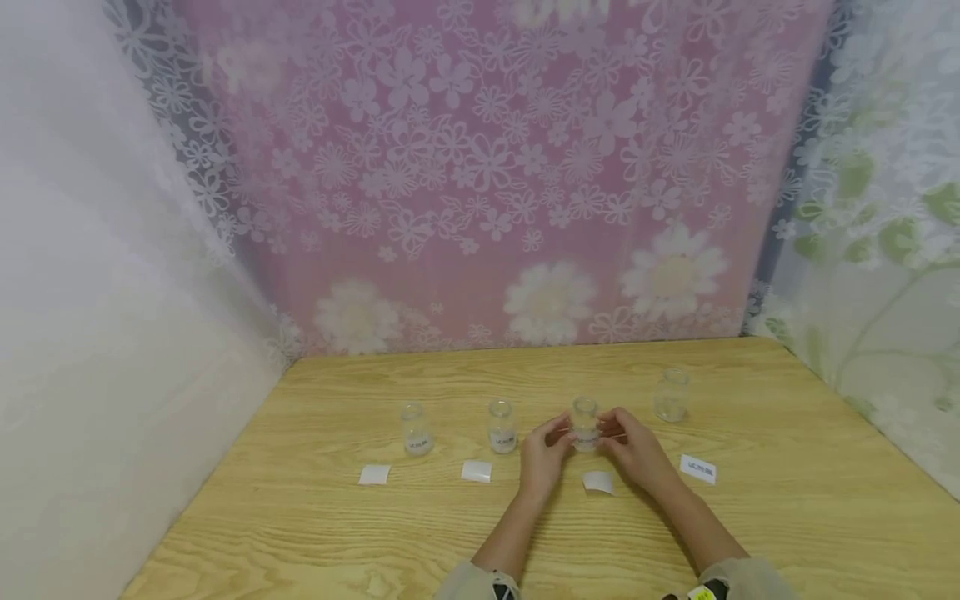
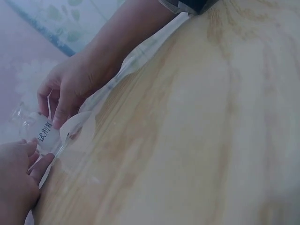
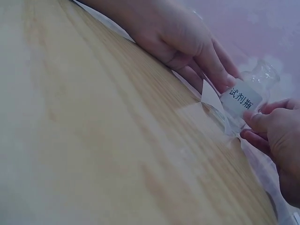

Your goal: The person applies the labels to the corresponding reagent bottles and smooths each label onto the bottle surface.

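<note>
Both hands hold a small clear glass reagent bottle [image 1: 585,407] that stands upright on the table. A white label [image 3: 241,96] with black Chinese characters is on its front, clear in both wrist views. My left hand [image 1: 542,462] grips the bottle from the left side, its thumb at the label's edge. From the right, my right hand [image 1: 637,454] holds it with thumb and fingertips, also by the label. A blank white backing paper [image 1: 598,482] with a curled edge lies just in front of the bottle.
Two labelled bottles stand to the left, one further [image 1: 416,432] and one nearer [image 1: 502,428]. Backing papers lie before them, left [image 1: 374,475] and right [image 1: 476,472]. An unlabelled bottle [image 1: 672,397] stands at the back right, with a printed label [image 1: 698,468] before it.
</note>
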{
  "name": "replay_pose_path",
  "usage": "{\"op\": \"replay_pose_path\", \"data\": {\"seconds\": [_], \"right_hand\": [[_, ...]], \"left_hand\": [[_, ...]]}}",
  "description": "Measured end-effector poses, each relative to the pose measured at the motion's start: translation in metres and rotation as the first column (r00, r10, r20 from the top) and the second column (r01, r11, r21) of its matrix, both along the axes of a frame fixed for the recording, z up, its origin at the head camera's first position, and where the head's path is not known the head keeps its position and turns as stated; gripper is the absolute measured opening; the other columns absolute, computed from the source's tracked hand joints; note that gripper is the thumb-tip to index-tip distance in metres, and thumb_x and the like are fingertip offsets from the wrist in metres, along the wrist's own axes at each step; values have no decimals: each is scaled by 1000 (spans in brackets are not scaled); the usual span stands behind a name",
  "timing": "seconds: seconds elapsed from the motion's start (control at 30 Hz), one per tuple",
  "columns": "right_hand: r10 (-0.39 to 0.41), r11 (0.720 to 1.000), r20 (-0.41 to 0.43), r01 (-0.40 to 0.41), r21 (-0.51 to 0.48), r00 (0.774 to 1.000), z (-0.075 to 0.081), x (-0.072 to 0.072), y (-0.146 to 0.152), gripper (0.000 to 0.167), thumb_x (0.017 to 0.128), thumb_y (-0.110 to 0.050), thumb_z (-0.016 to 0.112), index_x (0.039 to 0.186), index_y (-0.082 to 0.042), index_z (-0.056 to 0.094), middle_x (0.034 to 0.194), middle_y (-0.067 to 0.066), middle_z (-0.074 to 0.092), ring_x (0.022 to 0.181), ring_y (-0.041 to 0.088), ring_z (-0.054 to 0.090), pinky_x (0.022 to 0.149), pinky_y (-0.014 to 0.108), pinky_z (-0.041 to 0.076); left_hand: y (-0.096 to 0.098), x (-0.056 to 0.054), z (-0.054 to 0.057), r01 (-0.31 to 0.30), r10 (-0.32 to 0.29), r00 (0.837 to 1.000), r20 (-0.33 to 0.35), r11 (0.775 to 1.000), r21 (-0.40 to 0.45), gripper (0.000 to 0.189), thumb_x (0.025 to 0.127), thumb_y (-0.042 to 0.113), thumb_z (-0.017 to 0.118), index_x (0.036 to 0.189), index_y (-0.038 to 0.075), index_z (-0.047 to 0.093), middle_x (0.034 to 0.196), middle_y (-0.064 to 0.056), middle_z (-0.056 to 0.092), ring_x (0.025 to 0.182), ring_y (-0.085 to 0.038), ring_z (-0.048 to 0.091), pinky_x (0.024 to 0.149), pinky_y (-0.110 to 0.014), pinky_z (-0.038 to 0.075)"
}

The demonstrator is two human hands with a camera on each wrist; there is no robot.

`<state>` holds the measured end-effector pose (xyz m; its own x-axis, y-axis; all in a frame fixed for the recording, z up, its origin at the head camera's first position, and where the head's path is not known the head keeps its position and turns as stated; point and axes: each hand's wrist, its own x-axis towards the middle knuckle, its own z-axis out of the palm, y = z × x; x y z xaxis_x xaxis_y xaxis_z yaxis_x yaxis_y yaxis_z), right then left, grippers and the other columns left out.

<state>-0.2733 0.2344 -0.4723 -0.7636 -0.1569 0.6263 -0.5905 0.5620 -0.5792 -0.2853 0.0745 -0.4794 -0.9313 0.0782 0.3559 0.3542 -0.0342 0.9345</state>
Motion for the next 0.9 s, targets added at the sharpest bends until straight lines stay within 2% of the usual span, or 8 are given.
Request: {"op": "replay_pose_path", "data": {"seconds": [0.1, 0.2, 0.3, 0.4, 0.5, 0.63, 0.83, 0.9], "right_hand": [[22, 1000, 8, -22, -2, 1000, 0, -1, 1, 28, 76, 12, 67, 100, 5, 55, 88, 13, 63, 78, 30, 61, 66, 34, 52], [45, 998, 77, -42, -41, 996, 0, 0, 0, 30, 75, 13, 67, 101, 7, 53, 89, 14, 61, 79, 31, 61, 67, 36, 52], [27, 997, 167, -13, -81, 986, 1, 0, -3, 33, 76, 4, 70, 102, 7, 51, 89, 14, 60, 79, 30, 60, 68, 35, 52], [-16, 996, 219, 36, -87, 976, 1, -1, -7, 39, 77, -13, 75, 102, 5, 50, 88, 12, 58, 78, 25, 60, 68, 32, 52], [-61, 995, 212, 77, -69, 975, 1, -1, -10, 41, 78, -21, 75, 100, 3, 50, 86, 9, 58, 78, 22, 59, 68, 31, 51], [-69, 996, 168, 77, -44, 983, 1, 2, -10, 34, 82, -19, 71, 99, 1, 50, 88, 9, 58, 80, 23, 58, 70, 36, 51], [2, 1000, 143, 2, -30, 990, 2, 2, 0, 18, 87, -7, 62, 101, 0, 53, 91, 8, 62, 83, 25, 60, 71, 34, 51], [55, 997, 135, -47, -56, 989, 6, 3, 2, 15, 88, -1, 59, 101, 3, 54, 91, 11, 62, 81, 27, 61, 68, 33, 52]], "left_hand": [[-1, 1, 2, 4, -5, 999, 43, 999, 32, 31, 80, -8, 62, 111, -9, 60, 100, -20, 63, 89, -30, 62, 69, -28, 52], [-1, 2, 3, 0, -3, 998, 69, 999, 39, 32, 80, -7, 62, 112, -6, 61, 101, -17, 63, 89, -26, 62, 69, -26, 52], [-2, 3, 4, -14, 15, 999, 41, 1000, -11, 33, 80, -8, 63, 113, -4, 62, 102, -17, 63, 90, -26, 62, 69, -24, 52], [-3, 3, 3, -51, 49, 999, -19, 994, -95, 34, 79, -7, 65, 113, -1, 63, 102, -14, 65, 90, -26, 63, 71, -24, 51], [-3, 2, 1, -83, 75, 995, -59, 986, -147, 35, 79, -6, 66, 112, 1, 64, 100, -12, 66, 89, -25, 63, 74, -22, 50], [-3, 1, -1, -74, 65, 995, -69, 988, -138, 35, 78, -7, 67, 112, 0, 64, 99, -11, 66, 88, -25, 63, 71, -21, 50], [-2, 1, 0, -25, 24, 1000, -10, 998, -60, 32, 81, -6, 65, 112, 0, 64, 101, -12, 65, 90, -24, 63, 67, -20, 51], [-3, 5, 6, -5, 5, 1000, 3, 999, -40, 31, 82, -6, 63, 112, -3, 62, 101, -15, 64, 90, -26, 63, 68, -24, 52]]}}
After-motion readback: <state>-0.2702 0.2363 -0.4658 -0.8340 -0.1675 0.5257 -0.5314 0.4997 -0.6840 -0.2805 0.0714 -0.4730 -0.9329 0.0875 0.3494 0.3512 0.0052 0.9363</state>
